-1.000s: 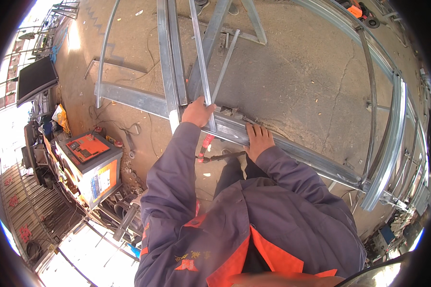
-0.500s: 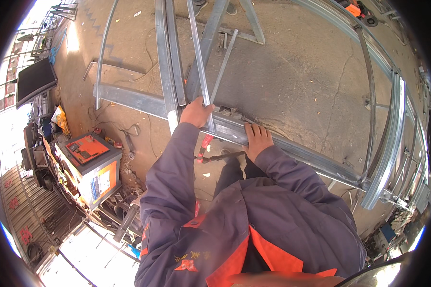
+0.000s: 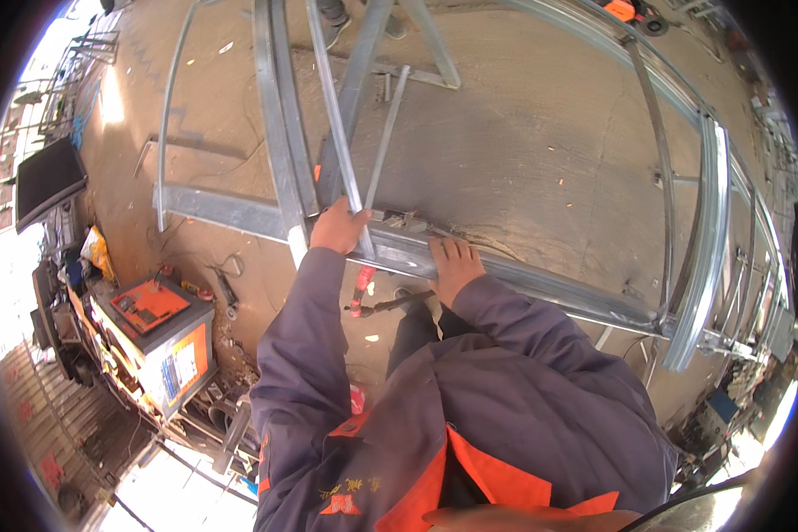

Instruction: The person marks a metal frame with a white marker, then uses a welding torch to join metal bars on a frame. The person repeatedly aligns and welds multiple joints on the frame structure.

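metal bar [image 3: 332,106], one, gripped in left hand [image 3: 335,229], one beam [image 3: 550,289] under flat right hand [image 3: 457,269], hands apart

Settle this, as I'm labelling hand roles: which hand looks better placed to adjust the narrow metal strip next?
Probably the left hand: it is at the near end of the narrow metal strip, by the crosswise beam. The right hand rests on that beam, farther to the right.

head view | wide fisheye | looks down | jacket [image 3: 541,381] close below
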### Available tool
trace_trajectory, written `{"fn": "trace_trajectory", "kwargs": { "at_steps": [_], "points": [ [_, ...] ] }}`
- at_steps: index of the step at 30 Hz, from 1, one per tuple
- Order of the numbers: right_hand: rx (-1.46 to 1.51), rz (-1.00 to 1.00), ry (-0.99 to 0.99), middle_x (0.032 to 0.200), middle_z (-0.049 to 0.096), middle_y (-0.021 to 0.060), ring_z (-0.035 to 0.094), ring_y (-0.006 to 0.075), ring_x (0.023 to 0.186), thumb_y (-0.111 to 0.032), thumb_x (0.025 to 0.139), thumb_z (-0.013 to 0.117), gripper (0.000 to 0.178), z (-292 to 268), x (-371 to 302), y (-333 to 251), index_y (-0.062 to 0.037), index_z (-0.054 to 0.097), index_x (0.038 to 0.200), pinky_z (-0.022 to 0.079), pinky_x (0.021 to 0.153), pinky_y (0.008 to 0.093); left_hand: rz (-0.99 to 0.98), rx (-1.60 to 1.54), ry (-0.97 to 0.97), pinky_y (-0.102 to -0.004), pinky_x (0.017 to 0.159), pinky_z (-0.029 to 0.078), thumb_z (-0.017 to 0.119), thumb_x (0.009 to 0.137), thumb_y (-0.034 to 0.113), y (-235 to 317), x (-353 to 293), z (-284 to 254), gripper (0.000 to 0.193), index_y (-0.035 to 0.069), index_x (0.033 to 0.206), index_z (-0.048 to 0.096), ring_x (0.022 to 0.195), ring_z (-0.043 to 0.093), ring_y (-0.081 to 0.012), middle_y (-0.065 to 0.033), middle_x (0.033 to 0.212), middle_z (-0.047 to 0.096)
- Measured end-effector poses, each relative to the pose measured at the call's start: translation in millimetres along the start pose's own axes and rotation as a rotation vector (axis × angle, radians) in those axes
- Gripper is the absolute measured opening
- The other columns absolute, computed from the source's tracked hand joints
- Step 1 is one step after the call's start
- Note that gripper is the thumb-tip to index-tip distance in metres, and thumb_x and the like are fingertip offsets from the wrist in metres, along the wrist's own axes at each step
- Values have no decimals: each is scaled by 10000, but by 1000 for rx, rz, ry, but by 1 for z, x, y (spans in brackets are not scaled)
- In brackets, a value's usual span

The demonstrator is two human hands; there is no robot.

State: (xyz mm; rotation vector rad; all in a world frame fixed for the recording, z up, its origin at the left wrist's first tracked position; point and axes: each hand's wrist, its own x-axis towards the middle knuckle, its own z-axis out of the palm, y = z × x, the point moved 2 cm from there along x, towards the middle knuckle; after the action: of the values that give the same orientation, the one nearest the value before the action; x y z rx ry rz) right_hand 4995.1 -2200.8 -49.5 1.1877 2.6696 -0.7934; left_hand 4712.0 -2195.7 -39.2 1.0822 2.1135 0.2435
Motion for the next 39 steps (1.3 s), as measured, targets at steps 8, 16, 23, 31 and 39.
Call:
{"fn": "trace_trajectory", "kwargs": {
  "at_steps": [8,16,23,31,39],
  "points": [
    [-54,39,-26,1445,501,197,477,398,1342,-356,854,776,855,8,1,1,-55,388,1554,394,1123,520,7,16,39,-541,914,522,697,934,422,1,-2,2,466,16,1163,675,1067,679,-458,-263,1070,733],
    [215,-270,144,1362,588,194,565,401,1244,-208,825,785,646,-22,-22,-28,-42,559,1407,449,1072,508,137,-226,359,-423,778,554,711,959,368,-9,-48,-21,564,-29,1345,602,827,705,-320,-168,936,737],
    [923,251,-333,1258,706,189,695,333,1138,-290,932,737,537,149,-23,-70,-15,606,1374,532,995,423,-140,-618,730,-206,656,428,568,1043,128,-101,-219,-11,369,-36,1372,600,731,497,-42,9,825,565],
    [953,942,31,1347,629,272,611,344,1268,-301,833,844,771,352,133,-71,105,502,1393,483,1047,415,-829,-630,488,-395,996,501,531,1083,307,-246,-399,208,448,-38,1361,601,1155,654,-299,-212,1293,662],
    [384,581,36,1258,659,312,651,430,1189,-478,937,663,657,460,184,-10,98,611,1250,502,1012,421,-1025,-944,180,-426,985,505,474,1091,423,-251,-477,332,525,17,1406,582,1095,678,-358,-230,1230,688]
  ]
}}
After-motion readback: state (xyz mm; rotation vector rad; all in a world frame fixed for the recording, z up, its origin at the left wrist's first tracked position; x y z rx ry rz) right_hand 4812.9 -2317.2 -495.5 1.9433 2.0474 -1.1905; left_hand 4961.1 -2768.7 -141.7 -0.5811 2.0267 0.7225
